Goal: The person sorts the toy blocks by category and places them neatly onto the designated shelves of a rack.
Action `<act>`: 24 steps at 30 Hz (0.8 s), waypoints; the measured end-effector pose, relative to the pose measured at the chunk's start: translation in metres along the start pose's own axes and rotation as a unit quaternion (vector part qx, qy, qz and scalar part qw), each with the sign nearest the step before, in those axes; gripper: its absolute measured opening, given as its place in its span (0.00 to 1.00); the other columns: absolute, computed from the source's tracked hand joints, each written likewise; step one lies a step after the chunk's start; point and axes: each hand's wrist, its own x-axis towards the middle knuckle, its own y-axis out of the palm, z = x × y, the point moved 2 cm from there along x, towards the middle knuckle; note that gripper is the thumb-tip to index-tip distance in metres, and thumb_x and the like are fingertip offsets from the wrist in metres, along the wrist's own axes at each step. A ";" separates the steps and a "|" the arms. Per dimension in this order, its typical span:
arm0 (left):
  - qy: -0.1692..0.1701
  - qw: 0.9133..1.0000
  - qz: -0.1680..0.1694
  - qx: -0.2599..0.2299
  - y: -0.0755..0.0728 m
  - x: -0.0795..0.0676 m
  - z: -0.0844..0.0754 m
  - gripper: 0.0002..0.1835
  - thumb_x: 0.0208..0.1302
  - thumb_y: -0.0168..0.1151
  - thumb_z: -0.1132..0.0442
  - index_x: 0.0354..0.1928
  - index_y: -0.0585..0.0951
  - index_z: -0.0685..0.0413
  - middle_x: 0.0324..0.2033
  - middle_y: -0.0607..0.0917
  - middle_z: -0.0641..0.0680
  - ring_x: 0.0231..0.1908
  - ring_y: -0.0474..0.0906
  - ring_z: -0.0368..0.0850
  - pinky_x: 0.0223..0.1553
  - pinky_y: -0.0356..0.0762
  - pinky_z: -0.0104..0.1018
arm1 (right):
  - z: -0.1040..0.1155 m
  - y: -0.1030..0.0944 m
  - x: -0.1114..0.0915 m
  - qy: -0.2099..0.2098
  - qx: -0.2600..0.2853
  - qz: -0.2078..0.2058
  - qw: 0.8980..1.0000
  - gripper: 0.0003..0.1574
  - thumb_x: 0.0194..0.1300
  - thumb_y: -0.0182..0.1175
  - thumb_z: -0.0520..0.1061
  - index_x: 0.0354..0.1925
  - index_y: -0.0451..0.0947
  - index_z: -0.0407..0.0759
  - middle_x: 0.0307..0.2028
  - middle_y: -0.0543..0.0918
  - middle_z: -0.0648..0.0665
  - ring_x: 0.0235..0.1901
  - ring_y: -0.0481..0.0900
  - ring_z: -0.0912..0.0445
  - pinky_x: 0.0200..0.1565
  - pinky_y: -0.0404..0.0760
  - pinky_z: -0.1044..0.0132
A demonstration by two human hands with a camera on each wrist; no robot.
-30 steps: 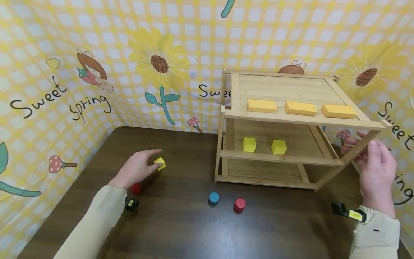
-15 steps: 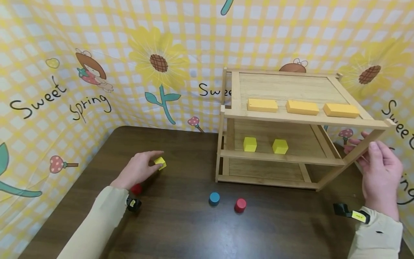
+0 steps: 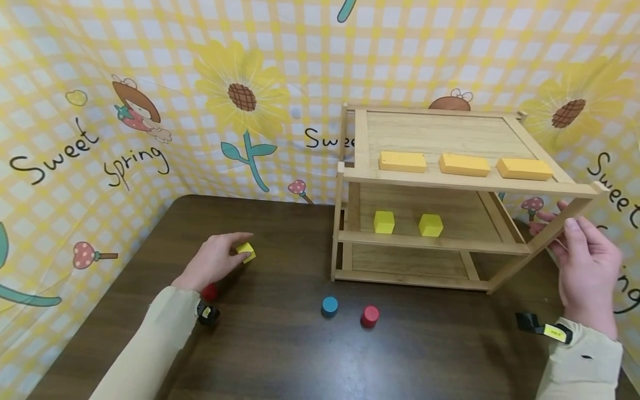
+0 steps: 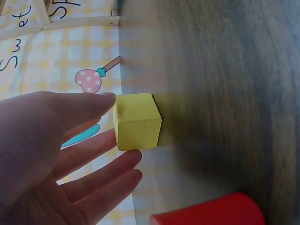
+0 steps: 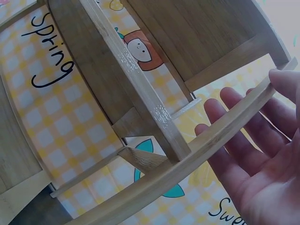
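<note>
Nearest on the dark wooden table (image 3: pixel 280 355), a red cylinder (image 3: pixel 370 316) and a blue cylinder (image 3: pixel 329 307) stand just in front of the rack, and another red cylinder (image 3: pixel 210 291) is partly hidden below the left wrist. A little farther in, the left hand (image 3: pixel 210 258) pinches a yellow cube (image 4: pixel 138 124) between thumb and fingers, well apart from the rack; whether its underside touches the wood I cannot tell. The thumb sits by one edge, so a slightly deeper, squarer hold across opposite faces would probably keep the cube from twisting, and lifting before any sideways move should spare the cylinder under the wrist. A stretch of tabletop between cube and rack gives room to carry, while the cylinders crowd the front. The right hand (image 3: pixel 587 266) has the slanting front post (image 3: pixel 545 239) between thumb and fingers, seemingly a loose grip whose firmness I cannot judge; light, even pressure would likely suit the frame. On the three-tier wooden rack (image 3: pixel 435 243), two yellow cubes, one left (image 3: pixel 384 222) and one right (image 3: pixel 431 225), sit near the middle tier's front rail, with shelf surface beside and behind them. Above, three yellow-orange rectangular blocks (image 3: pixel 464 165) line the top tier's front edge, so jolts there look risky. Gingham cloth (image 3: pixel 175 33) hangs behind.
</note>
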 end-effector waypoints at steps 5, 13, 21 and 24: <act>0.002 1.000 -0.001 0.006 0.003 0.003 0.001 0.25 0.67 0.69 0.66 0.65 0.78 0.61 0.55 0.84 0.62 0.38 0.82 0.49 0.40 0.81 0.48 | 0.000 0.001 0.000 0.004 -0.010 0.000 1.000 0.25 0.77 0.57 0.43 0.62 0.75 0.25 0.46 0.87 0.33 0.40 0.87 0.47 0.48 0.83 0.67; -0.003 1.000 0.005 0.005 0.001 0.007 0.000 0.25 0.67 0.69 0.68 0.65 0.78 0.61 0.55 0.84 0.62 0.40 0.83 0.51 0.43 0.82 0.50 | 0.000 0.001 0.000 0.001 -0.004 -0.007 1.000 0.25 0.77 0.57 0.43 0.61 0.75 0.24 0.45 0.87 0.33 0.40 0.87 0.46 0.46 0.84 0.65; -0.016 1.000 0.009 0.004 0.003 0.007 -0.002 0.27 0.64 0.70 0.70 0.65 0.78 0.60 0.53 0.84 0.62 0.41 0.82 0.53 0.44 0.81 0.51 | -0.002 0.001 0.001 0.004 0.013 -0.020 1.000 0.26 0.75 0.59 0.42 0.60 0.75 0.22 0.43 0.86 0.32 0.45 0.85 0.45 0.47 0.84 0.65; -0.012 1.000 0.007 0.004 0.004 0.007 -0.002 0.26 0.64 0.70 0.70 0.65 0.78 0.60 0.53 0.84 0.62 0.42 0.82 0.53 0.44 0.81 0.52 | -0.002 0.000 0.002 -0.002 0.016 -0.022 1.000 0.26 0.75 0.60 0.42 0.60 0.74 0.21 0.41 0.87 0.32 0.48 0.85 0.45 0.47 0.84 0.65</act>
